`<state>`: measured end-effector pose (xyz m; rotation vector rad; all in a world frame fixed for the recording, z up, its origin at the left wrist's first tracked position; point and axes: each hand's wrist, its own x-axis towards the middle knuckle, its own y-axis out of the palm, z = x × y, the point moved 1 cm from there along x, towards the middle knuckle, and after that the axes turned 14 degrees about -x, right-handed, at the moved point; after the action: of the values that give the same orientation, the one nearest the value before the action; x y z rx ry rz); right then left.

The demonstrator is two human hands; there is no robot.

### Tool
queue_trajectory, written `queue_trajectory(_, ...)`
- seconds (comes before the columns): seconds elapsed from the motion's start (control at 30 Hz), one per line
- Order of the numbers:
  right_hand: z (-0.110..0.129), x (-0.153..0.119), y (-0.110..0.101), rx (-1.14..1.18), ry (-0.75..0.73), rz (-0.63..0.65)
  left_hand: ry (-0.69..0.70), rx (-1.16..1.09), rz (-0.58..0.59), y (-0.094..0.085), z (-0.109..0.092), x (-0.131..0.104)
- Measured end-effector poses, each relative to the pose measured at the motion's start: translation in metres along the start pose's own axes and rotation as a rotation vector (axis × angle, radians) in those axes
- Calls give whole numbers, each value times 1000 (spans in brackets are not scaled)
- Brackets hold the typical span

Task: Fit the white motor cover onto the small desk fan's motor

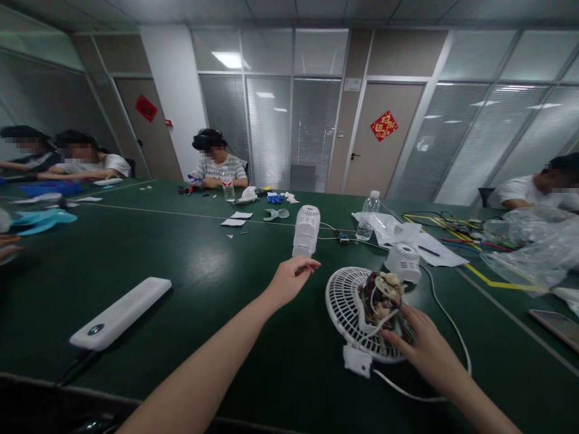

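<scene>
Right hand (427, 346), lower right of the frame: thumb and forefinger apart, against the exposed motor (383, 298) on the white fan grille (342, 301); from here I cannot tell whether they clamp. Left hand (289, 281), centre: fingers loosely curled before the white housing (306, 229); contact unclear. Motor underside: hidden.

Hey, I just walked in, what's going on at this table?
Someone has a partly open device on the green table. Their right hand is at a bundle of exposed wires and parts on a round white grille. Their left hand is by a white vented housing; I can't tell if it's touching. Other people sit around the table.
</scene>
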<state>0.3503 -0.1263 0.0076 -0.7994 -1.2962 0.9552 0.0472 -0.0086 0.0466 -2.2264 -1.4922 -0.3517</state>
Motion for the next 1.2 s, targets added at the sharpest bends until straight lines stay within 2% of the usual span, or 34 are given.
queue_trajectory(0.07,27,8,7,3,-50,73,-57,25,-58,-7,30,-1)
queue_trajectory(0.17,62,19,14,23,-117,187,-146,44,-123,-21,58,-4)
queue_trajectory(0.23,82,26,16,59,-162,249,-160,39,-114,-31,68,-5)
queue_trajectory(0.4,123,41,25,134,-241,329,-92,47,-109,-51,80,-2)
queue_trajectory(0.53,134,47,31,165,-264,320,-116,113,-91,-58,83,-1)
queue_trajectory(0.7,125,62,27,296,-307,294,-135,161,-129,-63,88,-1)
queue_trajectory(0.8,119,96,28,384,-197,169,-142,121,-181,-64,95,-1)
queue_trajectory(0.87,120,130,34,389,-120,55,-146,92,-229,-64,101,-1)
queue_trajectory(0.93,125,167,44,392,-107,-7,-145,84,-265,-65,105,-1)
queue_trajectory(1.07,138,229,69,428,-107,-72,-135,91,-280,-66,109,0)
queue_trajectory(1.2,143,266,89,488,-91,-67,-139,98,-263,-67,110,2)
